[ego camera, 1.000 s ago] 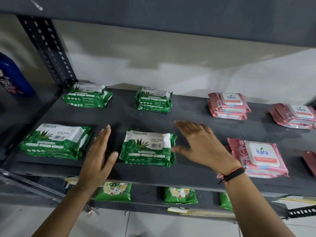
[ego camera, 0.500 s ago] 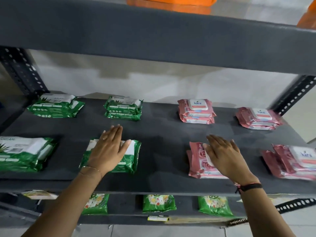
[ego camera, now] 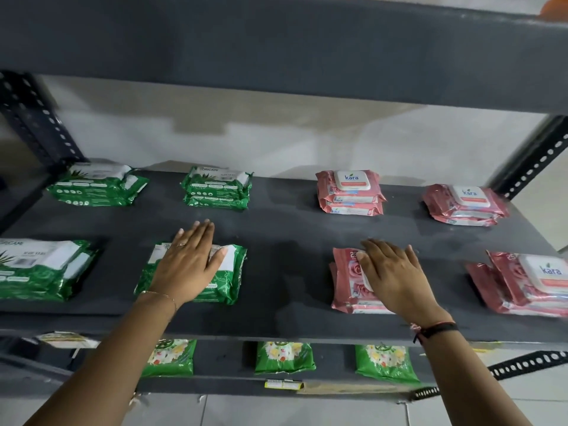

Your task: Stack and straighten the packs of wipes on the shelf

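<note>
On the dark grey shelf (ego camera: 285, 272) lie stacks of wipe packs in two rows. My left hand (ego camera: 189, 265) rests flat, fingers spread, on top of the front green pack stack (ego camera: 230, 278). My right hand (ego camera: 393, 275) lies flat on the front pink pack stack (ego camera: 344, 281), covering its lid. Neither hand grips anything. Other green stacks sit at the front left (ego camera: 40, 269), back left (ego camera: 98, 186) and back middle (ego camera: 216, 187). Pink stacks sit at the back (ego camera: 350, 192), the back right (ego camera: 464, 204) and the front right (ego camera: 528, 281).
The shelf board above (ego camera: 276, 47) hangs low over the packs. Perforated metal posts stand at the back left (ego camera: 33, 121) and back right (ego camera: 534, 158). Green flowered packs (ego camera: 282, 358) lie on the lower shelf, below the front edge.
My left hand came down flat onto the front green stack. My right hand swung right onto the front pink stack. The view shifted right and both hands have held still since.
</note>
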Demonstrator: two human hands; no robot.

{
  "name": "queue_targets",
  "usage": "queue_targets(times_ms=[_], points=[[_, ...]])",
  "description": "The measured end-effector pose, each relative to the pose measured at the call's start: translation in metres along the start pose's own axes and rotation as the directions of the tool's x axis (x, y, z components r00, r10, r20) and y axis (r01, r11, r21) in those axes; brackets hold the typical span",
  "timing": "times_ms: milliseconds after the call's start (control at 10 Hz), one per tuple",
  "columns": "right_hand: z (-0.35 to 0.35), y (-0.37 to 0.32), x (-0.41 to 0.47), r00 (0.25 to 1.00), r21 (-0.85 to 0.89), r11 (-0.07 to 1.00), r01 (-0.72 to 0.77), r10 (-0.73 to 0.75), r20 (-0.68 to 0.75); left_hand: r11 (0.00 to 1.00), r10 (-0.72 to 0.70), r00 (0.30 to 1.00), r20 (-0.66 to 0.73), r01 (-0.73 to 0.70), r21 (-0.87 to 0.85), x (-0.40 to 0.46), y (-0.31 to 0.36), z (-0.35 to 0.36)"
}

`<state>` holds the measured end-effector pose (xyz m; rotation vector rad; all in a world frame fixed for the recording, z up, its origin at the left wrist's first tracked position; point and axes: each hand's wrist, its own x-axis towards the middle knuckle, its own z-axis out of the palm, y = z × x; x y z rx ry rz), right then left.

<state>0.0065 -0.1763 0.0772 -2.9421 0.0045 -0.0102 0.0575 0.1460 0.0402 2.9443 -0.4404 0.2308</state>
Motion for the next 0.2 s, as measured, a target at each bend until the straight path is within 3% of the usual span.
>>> queue_targets(times_ms=[100,200], points=[[-0.004,0.001,-0.003,0.999,-0.007,1.000,0.029,-0.029,0.045,1.000,-0.026,0.999,-0.038,0.025,-0.008,-0.003,0.007,-0.007],[-0.016,-0.002,-0.010,1.000,0.017,1.000,0.026,-0.027,0.008,1.000,-0.005,0.987,-0.161,0.007,0.012,-0.007,0.022,-0.020]])
